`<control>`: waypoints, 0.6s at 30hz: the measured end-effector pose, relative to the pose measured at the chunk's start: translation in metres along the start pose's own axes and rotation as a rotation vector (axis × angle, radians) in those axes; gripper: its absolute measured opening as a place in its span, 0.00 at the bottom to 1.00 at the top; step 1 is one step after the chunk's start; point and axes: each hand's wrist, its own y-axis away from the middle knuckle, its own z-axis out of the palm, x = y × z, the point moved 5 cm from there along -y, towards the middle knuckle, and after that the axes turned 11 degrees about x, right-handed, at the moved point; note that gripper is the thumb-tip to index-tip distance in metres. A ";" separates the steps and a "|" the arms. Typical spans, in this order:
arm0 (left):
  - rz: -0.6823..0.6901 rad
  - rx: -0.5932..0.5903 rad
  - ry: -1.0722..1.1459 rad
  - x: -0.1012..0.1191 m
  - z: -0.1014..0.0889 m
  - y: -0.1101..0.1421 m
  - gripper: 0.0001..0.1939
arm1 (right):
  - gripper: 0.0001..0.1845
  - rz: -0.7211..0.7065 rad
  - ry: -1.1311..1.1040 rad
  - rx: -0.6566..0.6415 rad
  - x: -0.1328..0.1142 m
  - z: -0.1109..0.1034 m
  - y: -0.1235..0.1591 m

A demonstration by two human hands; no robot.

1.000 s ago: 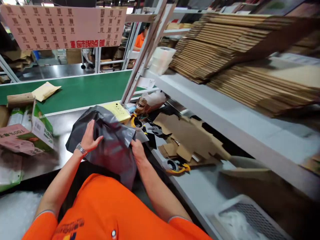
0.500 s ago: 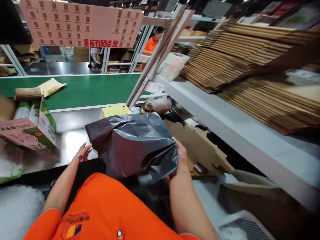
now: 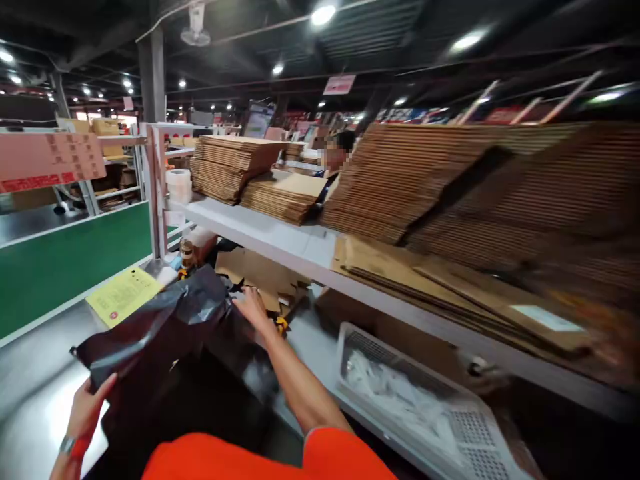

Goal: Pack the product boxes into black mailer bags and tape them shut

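A large black plastic bag (image 3: 160, 320) spreads in front of me, creased along its upper side. My left hand (image 3: 90, 400) is closed on its near left edge, thumb on top and a watch on the wrist. At the bag's far right end, my right hand (image 3: 251, 308) is closed on the plastic, its fingertips partly hidden. Just beyond the bag, a yellow printed sheet or box top (image 3: 123, 297) lies on the metal table (image 3: 30, 380).
On the right, a white shelf (image 3: 270, 237) bears stacks of flattened cardboard (image 3: 400, 180) and tape rolls (image 3: 179, 185). Below stands a white plastic basket (image 3: 470, 427) of pale plastic pieces. A green surface (image 3: 75, 267) runs behind the table. Another person is partly visible behind the cardboard.
The view has swung right and up. My left hand, formerly apart from the bag with fingers spread, now grips its left edge. My right hand has moved to the bag's far end.
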 end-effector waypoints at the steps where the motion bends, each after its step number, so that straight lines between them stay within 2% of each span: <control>1: 0.017 -0.028 -0.001 0.010 0.010 0.010 0.40 | 0.11 -0.016 0.019 0.001 0.001 -0.002 0.015; 2: 0.030 -0.061 0.011 0.021 0.022 0.023 0.39 | 0.10 -0.036 0.028 -0.050 0.001 -0.001 0.035; 3: 0.042 -0.100 0.029 0.033 0.035 0.037 0.37 | 0.10 -0.059 -0.004 -0.179 0.001 0.005 0.061; 5: 0.074 -0.202 0.071 0.059 0.065 0.067 0.35 | 0.14 -0.090 -0.130 -0.579 -0.005 0.021 0.124; 6: 0.096 -0.259 0.089 0.072 0.080 0.082 0.35 | 0.19 -0.064 -0.223 -0.725 -0.008 0.026 0.153; 8: 0.147 -0.384 0.101 0.098 0.109 0.107 0.34 | 0.33 -0.051 -0.404 -0.861 -0.015 0.029 0.195; 10: 0.196 -0.477 0.093 0.118 0.133 0.126 0.33 | 0.40 -0.006 -0.564 -0.836 -0.018 0.029 0.210; 12: 0.234 -0.528 0.076 0.131 0.151 0.137 0.30 | 0.37 0.093 -0.663 -0.767 -0.014 0.026 0.208; 15: 0.283 -0.547 0.016 0.136 0.173 0.148 0.30 | 0.29 0.221 -0.701 -0.717 -0.003 0.015 0.193; 18: 0.335 -0.544 -0.043 0.134 0.193 0.154 0.32 | 0.25 0.145 -0.678 -0.689 0.006 -0.006 0.177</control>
